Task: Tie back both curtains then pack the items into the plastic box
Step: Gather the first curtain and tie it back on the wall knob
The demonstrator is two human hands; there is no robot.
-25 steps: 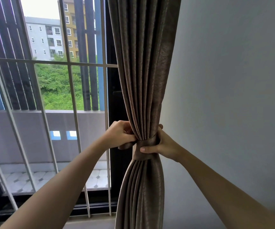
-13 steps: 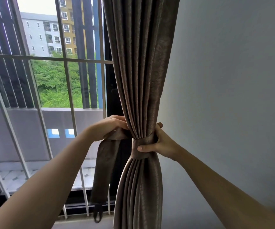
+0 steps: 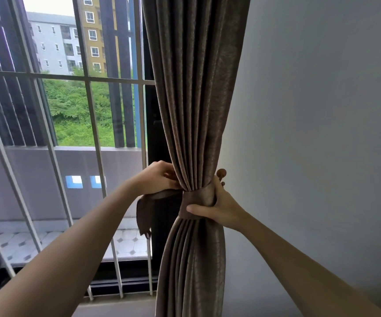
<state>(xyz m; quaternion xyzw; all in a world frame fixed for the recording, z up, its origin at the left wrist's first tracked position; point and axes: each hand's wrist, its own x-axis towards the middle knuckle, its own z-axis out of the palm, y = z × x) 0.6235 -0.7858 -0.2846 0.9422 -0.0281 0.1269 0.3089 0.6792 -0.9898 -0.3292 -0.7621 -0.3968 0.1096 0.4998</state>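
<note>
1. The brown curtain hangs in front of me, between the barred window on the left and the pale wall on the right, and it is gathered into tight pleats at its waist.
2. A tie-back band of the same brown cloth wraps around that narrow waist, pinching the folds together; below it the curtain spreads out again toward the floor.
3. My right hand is closed around the band on the right side of the curtain, thumb lying across the front just under the wrap and fingers curled behind the cloth.
4. My left hand is on the left edge of the gathered curtain, fingers bent and pinching the band where it leaves the wrap.
5. The loose end of the band droops from under my left hand and hangs down on the left, clear of the curtain, in front of the dark window frame.
6. A small round brown wall hook pokes out just above my right hand, between the curtain and the wall.
7. The plastic box is out of view.
</note>
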